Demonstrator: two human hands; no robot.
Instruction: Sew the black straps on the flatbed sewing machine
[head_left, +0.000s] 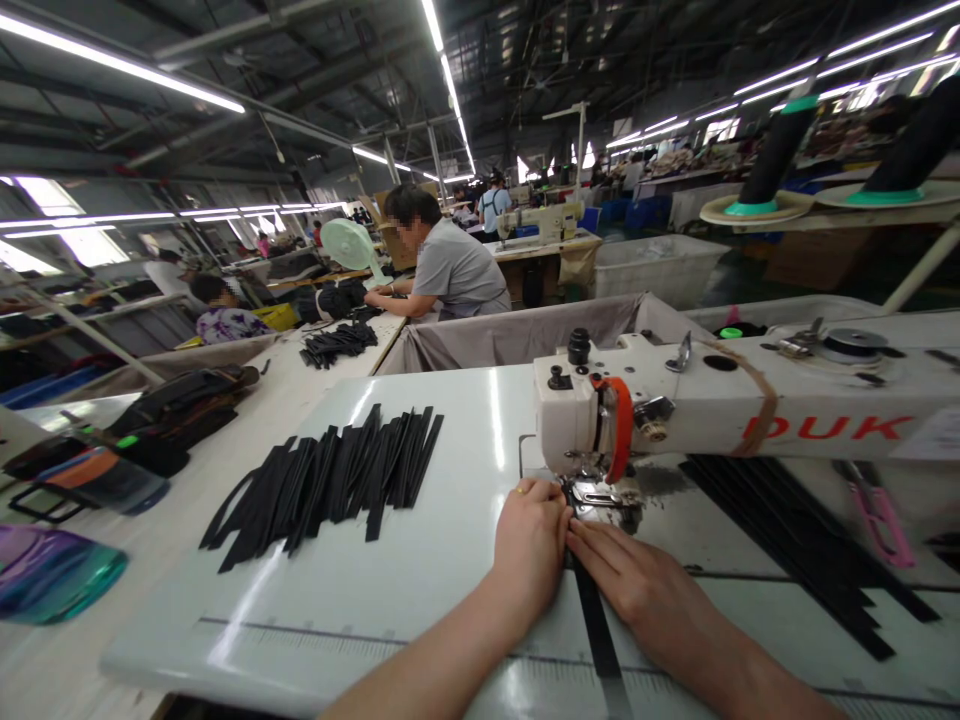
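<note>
A black fabric strip [598, 625] runs from the table's front edge up to the needle area of the white sewing machine [697, 400]. Both hands meet on it just in front of the metal presser foot [592, 493]. My left hand [531, 535] is closed over the strip's left side, fingers bent and pressed together. From the right, my right hand [626, 570] pinches the strip, its fingertips beside the left thumb. The strip's far end is hidden under the fingers and the foot.
A pile of black strips [330, 480] lies left on the table; longer black strips [787, 550] lie right, under the machine arm, beside pink-handled snips [881, 515]. Thread cones [780, 150] stand upper right. A purple-teal bottle [60, 575] is far left. A co-worker [457, 260] sits ahead.
</note>
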